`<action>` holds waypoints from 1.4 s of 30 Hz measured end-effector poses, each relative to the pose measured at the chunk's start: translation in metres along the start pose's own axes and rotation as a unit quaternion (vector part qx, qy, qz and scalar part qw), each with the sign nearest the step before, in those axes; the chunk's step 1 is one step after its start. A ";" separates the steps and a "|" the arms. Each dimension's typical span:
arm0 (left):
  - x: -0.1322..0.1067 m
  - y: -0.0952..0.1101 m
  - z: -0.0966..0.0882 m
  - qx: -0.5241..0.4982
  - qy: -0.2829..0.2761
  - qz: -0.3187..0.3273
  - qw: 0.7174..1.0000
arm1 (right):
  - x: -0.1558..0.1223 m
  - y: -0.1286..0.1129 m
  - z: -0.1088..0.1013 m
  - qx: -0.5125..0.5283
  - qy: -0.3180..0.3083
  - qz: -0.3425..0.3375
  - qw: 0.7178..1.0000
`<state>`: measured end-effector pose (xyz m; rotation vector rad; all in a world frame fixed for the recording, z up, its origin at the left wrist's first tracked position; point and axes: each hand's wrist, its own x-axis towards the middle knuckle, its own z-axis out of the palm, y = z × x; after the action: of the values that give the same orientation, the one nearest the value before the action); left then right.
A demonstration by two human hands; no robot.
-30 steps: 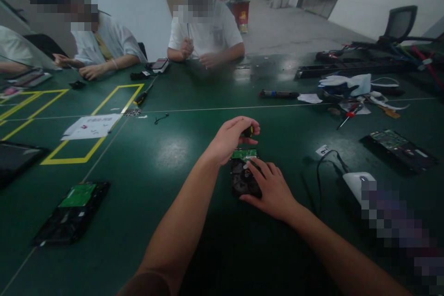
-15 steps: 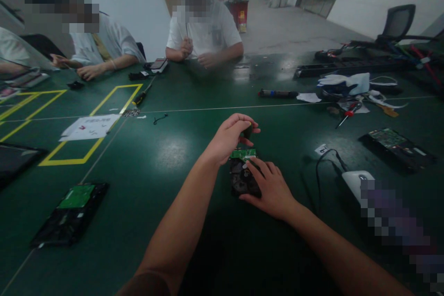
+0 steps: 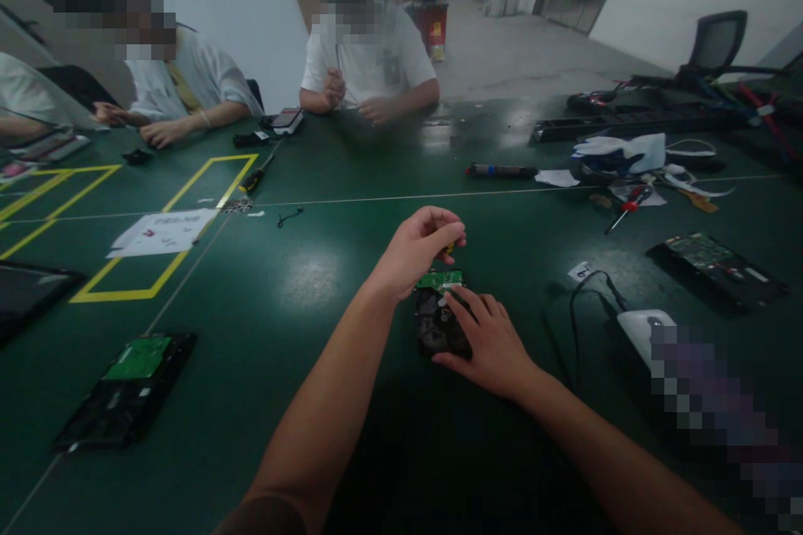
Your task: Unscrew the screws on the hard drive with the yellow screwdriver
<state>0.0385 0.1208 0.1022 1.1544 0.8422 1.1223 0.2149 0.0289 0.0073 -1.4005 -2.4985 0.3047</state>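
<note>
A black hard drive (image 3: pixel 432 322) with a green circuit board at its far end lies on the dark green table in front of me. Over that far end, my left hand (image 3: pixel 427 242) is closed around a small screwdriver (image 3: pixel 449 249); only a bit of its yellow and dark handle shows between the fingers. Its tip is hidden. My right hand (image 3: pixel 493 343) holds the drive from the right, thumb at the near edge and fingers spread over the top and right side.
Another drive-like unit with a green board (image 3: pixel 138 358) lies left; a similar one (image 3: pixel 715 267) lies right. Near that are a white device (image 3: pixel 646 326) with a cable, a red screwdriver (image 3: pixel 633 201) and a dark rod-shaped tool (image 3: pixel 502 171). Co-workers (image 3: pixel 370 67) sit across the table.
The fingers of my left hand have curled further around the screwdriver handle, and less of it shows. My right hand and the hard drive have stayed in place.
</note>
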 end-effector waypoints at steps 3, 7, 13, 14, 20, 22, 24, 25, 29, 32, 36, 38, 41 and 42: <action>-0.001 0.000 0.000 0.012 0.009 0.000 1.000 | 0.000 0.000 0.001 -0.001 0.001 -0.001 1.000; -0.001 0.002 -0.002 0.027 0.008 0.000 1.000 | 0.000 0.001 0.001 -0.002 -0.003 0.001 1.000; -0.001 0.001 -0.004 0.076 0.018 0.014 0.997 | -0.001 0.000 0.001 -0.004 -0.005 0.005 1.000; -0.001 0.001 -0.004 0.084 0.022 0.019 0.996 | -0.001 -0.001 0.001 -0.004 -0.005 0.005 1.000; 0.000 0.000 -0.004 0.030 0.047 0.015 0.998 | -0.001 0.000 0.001 0.000 0.003 0.001 1.000; 0.001 -0.001 -0.004 0.000 0.044 0.017 0.999 | 0.000 0.000 0.001 -0.001 0.001 0.001 1.000; 0.002 -0.003 -0.005 -0.003 0.040 0.022 0.999 | 0.000 0.000 0.001 -0.002 -0.002 0.002 1.000; 0.003 -0.003 -0.005 0.005 0.040 0.023 0.999 | 0.000 0.000 0.001 -0.002 -0.001 0.002 1.000; 0.002 -0.003 -0.004 0.051 0.054 0.030 0.997 | -0.001 0.000 0.002 -0.002 0.004 0.000 1.000; 0.001 -0.003 -0.004 0.081 0.047 0.044 0.995 | -0.001 0.000 0.002 -0.002 0.000 0.001 1.000; -0.001 0.000 -0.004 0.080 0.019 0.037 0.996 | -0.001 0.000 0.001 -0.002 -0.003 0.003 1.000; -0.001 0.001 -0.003 0.058 0.020 0.019 0.998 | -0.001 0.000 0.000 -0.002 -0.002 0.003 1.000; -0.001 0.002 -0.001 -0.003 0.028 -0.006 1.000 | -0.001 0.000 0.001 -0.001 0.002 0.001 1.000; -0.001 0.002 -0.001 -0.019 0.030 -0.009 0.999 | -0.001 0.000 0.001 -0.001 0.003 0.000 1.000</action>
<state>0.0370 0.1202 0.1040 1.0837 0.8718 1.1582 0.2149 0.0277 0.0059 -1.4010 -2.4933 0.2978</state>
